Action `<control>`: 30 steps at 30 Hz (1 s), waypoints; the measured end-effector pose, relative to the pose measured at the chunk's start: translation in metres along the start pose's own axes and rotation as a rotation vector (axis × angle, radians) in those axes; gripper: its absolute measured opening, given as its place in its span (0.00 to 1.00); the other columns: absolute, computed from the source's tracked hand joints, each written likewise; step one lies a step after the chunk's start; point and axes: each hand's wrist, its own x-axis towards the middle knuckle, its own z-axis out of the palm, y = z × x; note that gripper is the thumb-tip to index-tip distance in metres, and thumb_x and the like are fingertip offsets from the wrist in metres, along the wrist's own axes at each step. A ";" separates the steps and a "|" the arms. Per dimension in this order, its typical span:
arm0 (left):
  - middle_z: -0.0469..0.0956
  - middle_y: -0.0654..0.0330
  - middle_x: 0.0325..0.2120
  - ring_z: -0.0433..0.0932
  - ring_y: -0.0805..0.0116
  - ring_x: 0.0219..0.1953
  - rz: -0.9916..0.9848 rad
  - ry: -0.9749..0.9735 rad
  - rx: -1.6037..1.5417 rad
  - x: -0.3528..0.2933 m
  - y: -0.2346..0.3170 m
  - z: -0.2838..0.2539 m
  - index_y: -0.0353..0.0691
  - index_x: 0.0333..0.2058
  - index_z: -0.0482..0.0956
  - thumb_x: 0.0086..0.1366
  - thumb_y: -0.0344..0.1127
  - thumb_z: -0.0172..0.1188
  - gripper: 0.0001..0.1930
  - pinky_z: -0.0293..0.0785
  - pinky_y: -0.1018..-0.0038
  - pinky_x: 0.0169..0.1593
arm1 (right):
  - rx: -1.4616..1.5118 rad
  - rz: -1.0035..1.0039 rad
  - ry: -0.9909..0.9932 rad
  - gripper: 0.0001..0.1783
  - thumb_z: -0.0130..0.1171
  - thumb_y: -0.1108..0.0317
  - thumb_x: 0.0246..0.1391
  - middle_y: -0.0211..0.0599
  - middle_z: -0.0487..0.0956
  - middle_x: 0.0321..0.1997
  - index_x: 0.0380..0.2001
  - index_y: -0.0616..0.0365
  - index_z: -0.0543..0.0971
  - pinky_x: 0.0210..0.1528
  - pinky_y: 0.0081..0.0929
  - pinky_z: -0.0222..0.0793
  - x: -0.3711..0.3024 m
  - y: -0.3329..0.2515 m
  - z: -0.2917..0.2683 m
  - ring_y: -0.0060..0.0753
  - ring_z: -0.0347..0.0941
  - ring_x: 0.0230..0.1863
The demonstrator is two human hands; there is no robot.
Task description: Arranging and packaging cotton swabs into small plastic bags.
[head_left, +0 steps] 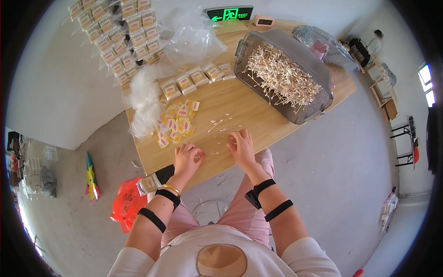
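Observation:
My left hand [188, 159] is low over the table near its front edge, fingers bent and pinched on a thin cotton swab [211, 153] whose end sticks out to the right. My right hand [241, 147] is a little farther right, fingers curled down around a few cotton swabs with tips showing at its left side. Just beyond it, several loose cotton swabs [220, 119] lie on the wood. To the left is a pile of small yellow and white printed cards [176, 123]. Past the cards stands a row of clear packs of swabs [186, 84].
A grey plastic bin [243, 75] of loose swabs is tilted at the right of the table [258, 134]. Clear plastic bags [146, 99] lie at left, below stacked swab packs [110, 41]. Near my left wrist is another pack [149, 183], above a red bag [128, 203].

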 end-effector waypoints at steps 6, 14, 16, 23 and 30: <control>0.76 0.63 0.41 0.73 0.58 0.48 0.047 -0.009 0.058 0.003 0.012 0.014 0.49 0.38 0.83 0.53 0.34 0.72 0.13 0.64 0.58 0.54 | 0.028 -0.079 -0.168 0.12 0.70 0.68 0.49 0.41 0.75 0.43 0.38 0.51 0.82 0.53 0.44 0.68 0.007 0.001 0.015 0.51 0.70 0.51; 0.53 0.51 0.73 0.49 0.52 0.76 0.231 -0.204 0.262 -0.006 0.031 0.016 0.43 0.70 0.59 0.70 0.48 0.55 0.34 0.43 0.50 0.76 | -0.134 -0.002 0.026 0.10 0.70 0.69 0.49 0.40 0.76 0.42 0.35 0.51 0.82 0.54 0.47 0.66 0.039 0.023 0.004 0.51 0.70 0.50; 0.49 0.51 0.75 0.44 0.53 0.78 0.215 -0.263 0.306 -0.006 0.033 0.017 0.39 0.72 0.55 0.73 0.53 0.49 0.36 0.39 0.51 0.78 | -0.074 -0.013 -0.105 0.09 0.69 0.69 0.50 0.40 0.76 0.41 0.35 0.51 0.82 0.53 0.46 0.67 0.036 0.021 0.009 0.51 0.71 0.48; 0.53 0.50 0.74 0.47 0.54 0.77 0.201 -0.193 0.225 -0.009 0.029 0.015 0.33 0.71 0.54 0.73 0.53 0.49 0.38 0.41 0.55 0.78 | 0.006 -0.102 -0.066 0.08 0.68 0.72 0.49 0.40 0.76 0.43 0.32 0.50 0.80 0.52 0.47 0.68 0.054 -0.010 0.023 0.51 0.70 0.49; 0.54 0.49 0.73 0.48 0.53 0.77 0.207 -0.182 0.184 -0.007 0.030 0.018 0.33 0.71 0.55 0.72 0.51 0.51 0.38 0.41 0.55 0.78 | -0.164 -0.132 -0.171 0.12 0.70 0.73 0.48 0.38 0.73 0.43 0.35 0.49 0.80 0.55 0.43 0.68 0.079 0.006 0.017 0.50 0.69 0.50</control>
